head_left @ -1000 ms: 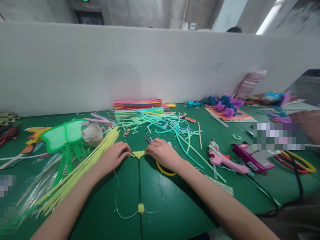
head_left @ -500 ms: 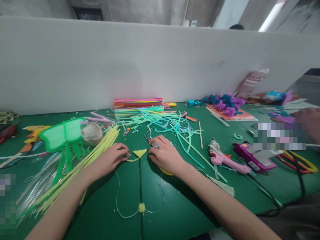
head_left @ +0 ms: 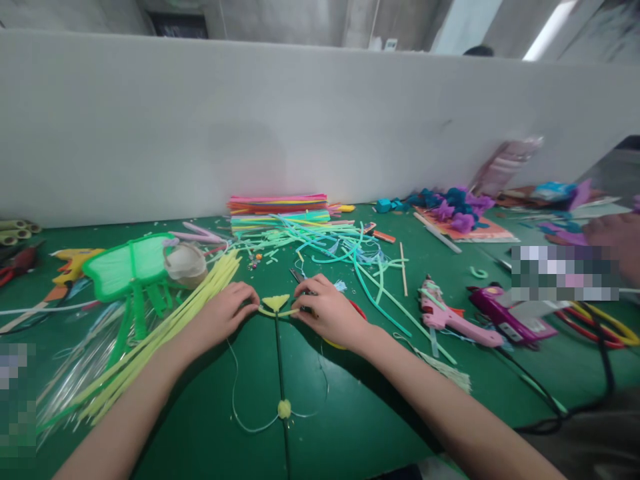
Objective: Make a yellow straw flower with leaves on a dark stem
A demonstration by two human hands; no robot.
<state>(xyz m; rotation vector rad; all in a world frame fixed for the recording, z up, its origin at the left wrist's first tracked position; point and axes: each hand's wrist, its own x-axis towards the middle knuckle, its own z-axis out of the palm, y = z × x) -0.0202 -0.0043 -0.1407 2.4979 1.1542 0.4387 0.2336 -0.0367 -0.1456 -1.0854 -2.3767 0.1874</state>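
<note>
Yellow pipe-cleaner piece [head_left: 277, 305], cluttered green table [head_left: 350, 413], grey partition wall [head_left: 300, 127]

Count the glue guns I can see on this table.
3: a pink glue gun right of my right hand, a magenta one just beyond it, and a yellow one at far left. Clutter may hide more.
</note>
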